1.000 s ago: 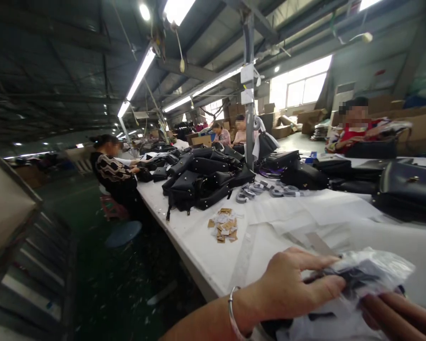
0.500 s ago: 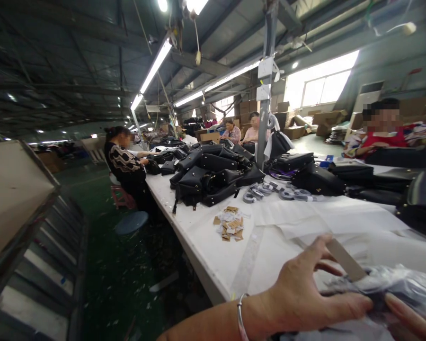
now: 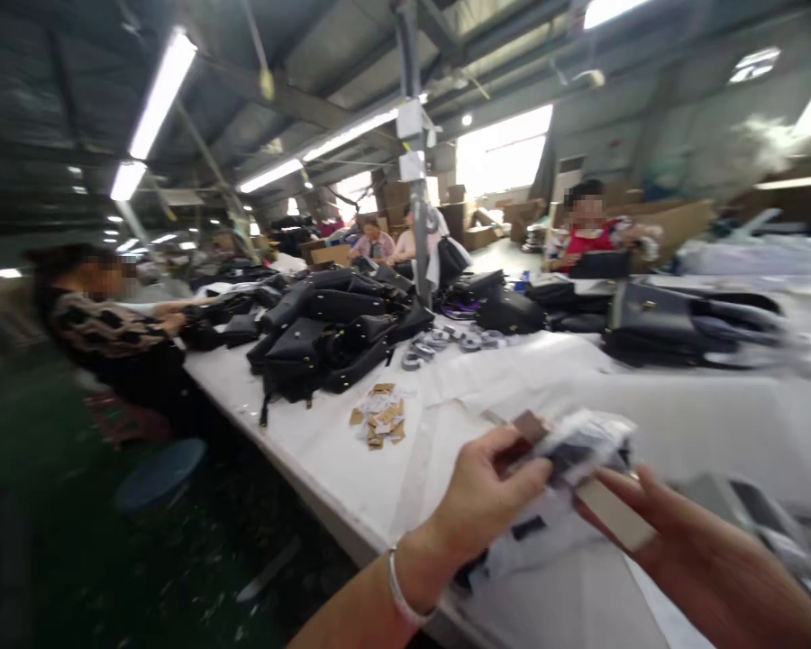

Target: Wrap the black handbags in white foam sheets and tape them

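My left hand (image 3: 483, 496) is closed in a pinch on a crinkled clear plastic packet (image 3: 581, 446) with something dark inside, held just above the white table (image 3: 311, 451). My right hand (image 3: 676, 550) comes in from the lower right and grips the same packet from below, with a flat tan strip (image 3: 612, 514) lying along its fingers. A silver bangle (image 3: 402, 595) sits on my left wrist. More clear plastic (image 3: 533, 541) lies under both hands. The picture is smeared by motion.
A heap of black bags (image 3: 324, 329) lies mid-table, with small brown and white tags (image 3: 378, 419) in front and grey tape rolls (image 3: 439, 342) behind. More black bags (image 3: 655, 320) sit at right. A seated person (image 3: 108, 333) works at left, others (image 3: 587, 225) farther back. A steel post (image 3: 415, 180) rises from the table.
The view has swung right and blurred. My left hand, which lay flat on the packet, has closed in a pinch on it, and both hands have lifted the packet off the table.
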The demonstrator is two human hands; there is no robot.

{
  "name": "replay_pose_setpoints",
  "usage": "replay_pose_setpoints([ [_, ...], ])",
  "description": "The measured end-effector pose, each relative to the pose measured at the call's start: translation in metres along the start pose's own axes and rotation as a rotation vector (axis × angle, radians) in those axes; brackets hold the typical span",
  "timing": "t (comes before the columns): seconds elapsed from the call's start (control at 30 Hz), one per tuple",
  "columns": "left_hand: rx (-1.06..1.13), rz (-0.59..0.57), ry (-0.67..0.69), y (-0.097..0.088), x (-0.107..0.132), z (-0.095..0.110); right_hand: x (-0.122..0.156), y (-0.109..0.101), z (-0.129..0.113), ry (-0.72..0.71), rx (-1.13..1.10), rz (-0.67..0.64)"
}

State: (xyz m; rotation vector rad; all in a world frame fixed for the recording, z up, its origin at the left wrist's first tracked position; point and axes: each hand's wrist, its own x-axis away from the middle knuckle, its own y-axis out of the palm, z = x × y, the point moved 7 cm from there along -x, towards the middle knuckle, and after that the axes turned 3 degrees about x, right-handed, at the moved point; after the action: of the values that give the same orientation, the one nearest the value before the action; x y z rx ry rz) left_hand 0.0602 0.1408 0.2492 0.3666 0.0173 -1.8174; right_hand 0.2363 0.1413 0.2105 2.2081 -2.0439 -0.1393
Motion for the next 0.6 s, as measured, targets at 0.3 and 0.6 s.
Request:
replay_pose_setpoints([
  [0.3, -0.104, 0.057, -0.077, -0.001, -0.004, -0.009, 0.016, 0.044, -0.007, -0.071, -0.245, -0.132],
  [0.6, -0.33, 0.172, 0.048, 0.0, 0.003, -0.008, 0.014, 0.041, 0.0, -0.239, -0.03, 0.183],
])
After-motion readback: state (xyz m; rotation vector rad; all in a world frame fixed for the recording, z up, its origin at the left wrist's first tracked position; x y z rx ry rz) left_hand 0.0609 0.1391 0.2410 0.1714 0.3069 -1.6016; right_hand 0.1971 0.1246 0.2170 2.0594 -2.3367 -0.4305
